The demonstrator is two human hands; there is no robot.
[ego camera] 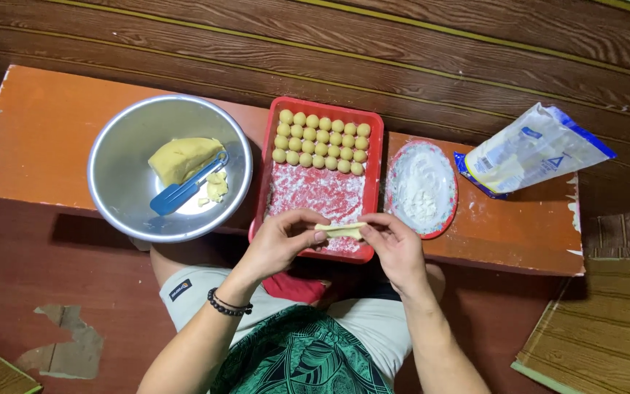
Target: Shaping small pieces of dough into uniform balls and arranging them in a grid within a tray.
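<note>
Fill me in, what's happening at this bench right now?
A person is pinching a small strip of pale dough between the left hand and right hand, over the near edge of a floured red tray. Three rows of rolled dough balls fill the tray's far end. To the left, a metal bowl holds a dough lump and a blue spatula. To the right are a plate of flour and a flour bag.

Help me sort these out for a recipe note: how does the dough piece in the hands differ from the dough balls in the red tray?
The dough piece is stretched into a short log; the dough balls are round. It is pinched between the left hand and right hand; they sit in rows in the red tray. It looks paler. Both are yellowish dough.
</note>
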